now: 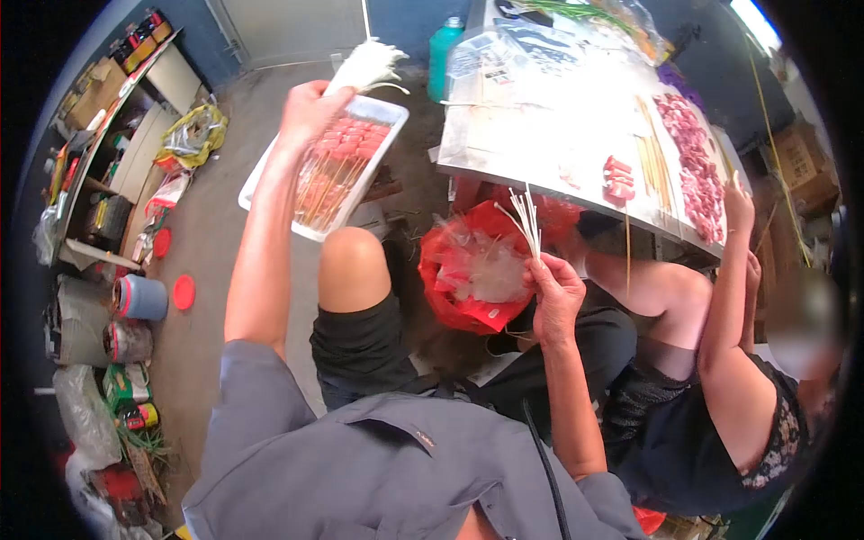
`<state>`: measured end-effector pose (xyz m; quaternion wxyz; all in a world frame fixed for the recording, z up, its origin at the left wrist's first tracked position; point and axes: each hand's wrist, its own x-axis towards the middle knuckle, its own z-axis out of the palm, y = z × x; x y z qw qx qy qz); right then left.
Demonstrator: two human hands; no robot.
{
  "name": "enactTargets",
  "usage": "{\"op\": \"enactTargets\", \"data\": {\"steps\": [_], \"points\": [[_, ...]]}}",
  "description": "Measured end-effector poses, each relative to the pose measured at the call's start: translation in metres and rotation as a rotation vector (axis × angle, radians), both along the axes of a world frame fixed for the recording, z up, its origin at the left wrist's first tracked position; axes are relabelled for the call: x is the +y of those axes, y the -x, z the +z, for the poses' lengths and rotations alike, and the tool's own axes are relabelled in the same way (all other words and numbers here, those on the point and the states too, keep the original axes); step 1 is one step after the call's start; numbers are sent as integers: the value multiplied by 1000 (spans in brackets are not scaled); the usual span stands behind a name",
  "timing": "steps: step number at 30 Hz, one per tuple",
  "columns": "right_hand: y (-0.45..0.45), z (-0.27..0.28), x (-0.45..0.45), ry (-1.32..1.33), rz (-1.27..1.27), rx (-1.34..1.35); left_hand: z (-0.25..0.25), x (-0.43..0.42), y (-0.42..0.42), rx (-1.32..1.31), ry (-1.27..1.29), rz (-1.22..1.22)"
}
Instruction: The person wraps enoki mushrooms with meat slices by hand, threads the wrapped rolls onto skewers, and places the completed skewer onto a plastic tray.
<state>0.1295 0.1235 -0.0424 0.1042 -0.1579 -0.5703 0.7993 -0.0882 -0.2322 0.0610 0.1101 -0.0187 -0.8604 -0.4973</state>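
My left hand (pixel 313 112), raised over the tray, is closed around a thick white bunch of enoki mushrooms (pixel 371 67). Beneath that forearm, a white tray (pixel 394 115) on the left of the table holds rows of meat skewers (pixel 337 166), partly hidden by my arm. My right hand (pixel 556 292) pinches a few thin white enoki stems (pixel 527 220), which point upward and fan slightly apart. Just left of this hand, an open red plastic bag (pixel 441 301) on the floor contains clear plastic and scraps.
A white-topped table (pixel 540 153) holds cut meat (pixel 693 166), bare wooden skewers (pixel 655 148) and a meat skewer (pixel 619 180) over its edge. A co-worker's hand (pixel 738 209) is at the right. A teal bottle (pixel 444 58) stands behind; cluttered shelves (pixel 112 180) line the left.
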Motion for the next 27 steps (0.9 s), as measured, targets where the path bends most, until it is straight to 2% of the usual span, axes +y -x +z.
{"op": "enactTargets", "data": {"steps": [2,3,7,9,11,12,15,17,18,20,21,23,24,25,27], "points": [[1,-6,-7,10,31,16,-2,-33,-24,30,38,184],[1,-7,-11,18,40,14,-11,-47,-31,28,47,193],[2,-9,-22,33,94,22,-88,-75,-49,120,260,314],[0,-11,-25,30,108,15,-120,-76,-54,133,349,318],[0,-13,-24,0,123,2,-135,-64,-63,10,515,300],[-1,-14,-24,-4,124,3,-144,-64,-66,11,512,301],[-4,-20,-22,14,120,-5,-162,-69,-68,-29,589,180],[-6,-23,-21,26,115,-30,-171,-76,-67,-5,743,78],[-6,-24,-22,26,116,-30,-170,-75,-66,-5,743,79],[-6,-25,-25,40,127,-30,-167,-72,-64,340,667,259],[-5,-24,-27,42,124,-30,-156,-67,-63,341,668,256],[-2,-17,-30,27,135,-19,-107,-44,-67,306,424,224],[0,-12,-31,26,135,-17,-72,-22,-77,364,280,154],[2,-7,-33,-11,147,-3,-47,-4,-84,369,281,153],[5,-1,-37,-50,144,7,-14,28,-98,529,207,-103]]}}
